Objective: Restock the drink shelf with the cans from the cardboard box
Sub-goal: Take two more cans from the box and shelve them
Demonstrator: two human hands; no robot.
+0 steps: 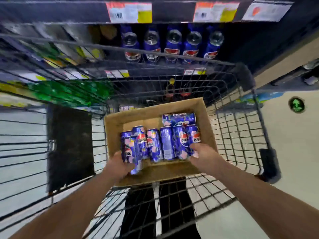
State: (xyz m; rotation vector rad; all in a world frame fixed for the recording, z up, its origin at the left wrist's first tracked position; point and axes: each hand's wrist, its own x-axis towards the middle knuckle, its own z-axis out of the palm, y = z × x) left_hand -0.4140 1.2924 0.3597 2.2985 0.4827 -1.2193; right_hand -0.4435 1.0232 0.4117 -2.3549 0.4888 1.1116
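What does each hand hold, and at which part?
Left hand: leftmost can, round its near half; right hand: rightmost can, at its near end.

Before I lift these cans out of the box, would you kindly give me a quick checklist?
1. Left hand grips the left can: ok.
2. Right hand holds the rightmost can: cannot tell; thumb on it, fingers hidden.
3. Cardboard box sits flat in the cart: ok.
4. Crosswise can lies clear of both hands: ok.
5. Free space on the shelf beside the shelved cans: cannot tell, dark.
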